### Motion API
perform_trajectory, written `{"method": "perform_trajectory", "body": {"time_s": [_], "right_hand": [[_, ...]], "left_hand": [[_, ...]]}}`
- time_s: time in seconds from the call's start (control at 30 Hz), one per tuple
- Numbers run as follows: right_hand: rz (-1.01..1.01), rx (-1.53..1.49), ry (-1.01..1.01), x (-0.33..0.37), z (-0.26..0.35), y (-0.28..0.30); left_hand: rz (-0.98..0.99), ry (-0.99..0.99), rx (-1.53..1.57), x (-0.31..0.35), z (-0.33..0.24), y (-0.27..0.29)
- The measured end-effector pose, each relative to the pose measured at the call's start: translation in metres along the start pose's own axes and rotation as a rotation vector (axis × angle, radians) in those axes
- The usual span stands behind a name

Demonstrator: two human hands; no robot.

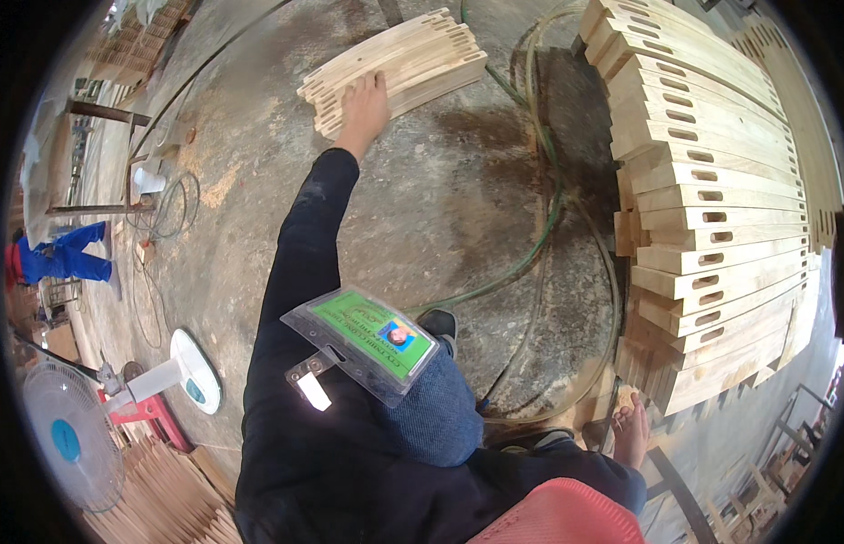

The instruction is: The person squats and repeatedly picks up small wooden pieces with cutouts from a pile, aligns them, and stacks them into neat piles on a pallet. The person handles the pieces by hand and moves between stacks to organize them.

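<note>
A small stack of curved wooden slats (395, 68) with slots cut near their ends lies on the concrete floor (440, 208), toward its far side and well apart from the larger pile. The left hand (363, 104) is stretched out to it on a long dark sleeve, palm down on the near edge of the stack, fingers spread flat over the top pieces and not yet curled around anything. The slats look like stiff, light, bare sanded timber, dry and not slippery; judged from their length, they would carry best gripped around the middle of the bundle or near the slotted ends, where the notches give the fingers purchase, though a loose stack may fan apart if taken by one end only. The right hand (632, 426) hangs low at the near right, resting against the bottom corner of a tall pile of slotted wooden rails (712, 218), fingers loosely extended and holding nothing. Between the two heaps, green and clear hoses (540, 236) loop over the floor. A badge holder (368, 340) dangles from the person's chest. At the near left stands a white pedestal fan (68, 435), and a person in blue workwear (64, 258) stands farther off at the left edge.
</note>
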State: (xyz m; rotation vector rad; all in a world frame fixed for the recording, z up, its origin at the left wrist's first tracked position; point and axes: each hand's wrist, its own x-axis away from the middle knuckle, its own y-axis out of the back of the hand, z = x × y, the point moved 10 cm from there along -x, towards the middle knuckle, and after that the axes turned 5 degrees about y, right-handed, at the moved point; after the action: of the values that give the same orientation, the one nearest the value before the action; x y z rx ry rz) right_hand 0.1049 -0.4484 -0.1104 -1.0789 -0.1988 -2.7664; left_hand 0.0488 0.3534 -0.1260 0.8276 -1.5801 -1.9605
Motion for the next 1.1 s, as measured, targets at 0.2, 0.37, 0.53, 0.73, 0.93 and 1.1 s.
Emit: {"method": "perform_trajectory", "body": {"time_s": [0.2,0.37,0.53,0.73,0.93,1.1], "right_hand": [[-0.088,-0.056,-0.017,0.008,-0.005,0.019],[-0.083,-0.289,0.070,-0.012,-0.008,0.035],[-0.095,-0.161,0.193,-0.015,0.033,0.058],[-0.208,-0.323,0.490,-0.052,0.086,0.170],[-0.515,-0.444,0.559,-0.137,0.145,0.329],[-0.406,-0.605,0.369,-0.213,0.167,0.338]], "left_hand": [[-0.124,-0.028,-0.046,-0.011,-0.044,-0.013],[-0.240,-0.159,0.142,-0.026,-0.012,0.023],[0.043,-0.120,-0.479,0.011,-0.041,0.031],[-0.112,-0.151,-0.413,0.048,-0.082,0.127],[0.132,-0.236,-0.510,0.102,-0.125,0.142],[0.243,-0.235,-0.418,0.144,-0.137,0.179]]}}
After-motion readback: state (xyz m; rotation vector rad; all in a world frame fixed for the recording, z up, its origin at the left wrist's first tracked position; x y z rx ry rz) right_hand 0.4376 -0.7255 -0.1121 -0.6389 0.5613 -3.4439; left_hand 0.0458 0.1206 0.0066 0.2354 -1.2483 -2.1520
